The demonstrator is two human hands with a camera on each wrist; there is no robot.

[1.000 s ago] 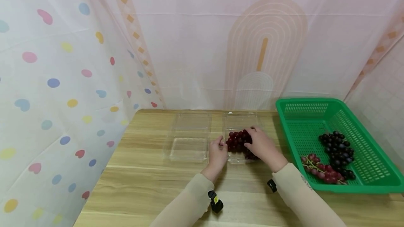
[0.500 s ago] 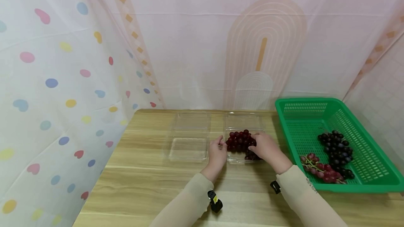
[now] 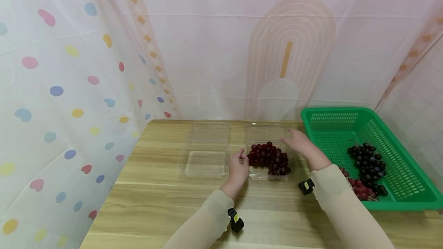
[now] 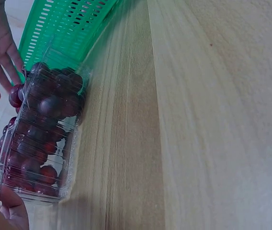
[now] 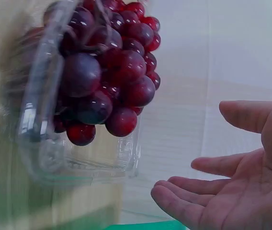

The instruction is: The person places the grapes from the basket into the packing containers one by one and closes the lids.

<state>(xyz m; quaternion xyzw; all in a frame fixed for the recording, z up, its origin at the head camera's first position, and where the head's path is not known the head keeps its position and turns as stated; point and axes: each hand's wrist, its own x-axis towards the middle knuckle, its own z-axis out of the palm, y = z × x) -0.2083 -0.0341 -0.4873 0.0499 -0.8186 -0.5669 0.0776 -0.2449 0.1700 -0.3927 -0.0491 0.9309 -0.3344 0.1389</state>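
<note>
A bunch of dark red grapes (image 3: 268,156) lies in the base of a clear plastic clamshell box (image 3: 264,131), whose lid is folded back behind it. My left hand (image 3: 238,170) pinches the box's left rim; thumb and fingers meet that edge in the left wrist view, where part of the hand (image 4: 9,208) shows. Off the box's right rear side, my right hand (image 3: 301,143) is raised with nothing in it. The right wrist view shows this hand (image 5: 241,177) with fingers spread, apart from the grapes (image 5: 114,72).
Another clear clamshell box (image 3: 207,162), lid folded back, stands to the left on the wooden table (image 3: 155,187). A green basket (image 3: 320,137) at the right holds black grapes (image 3: 367,164) and lighter red grapes (image 3: 362,191), partly hidden by my right sleeve (image 3: 346,203).
My right hand has let go of the grapes and moved up and to the right, its fingers now extended. The left hand stays at the box's rim.
</note>
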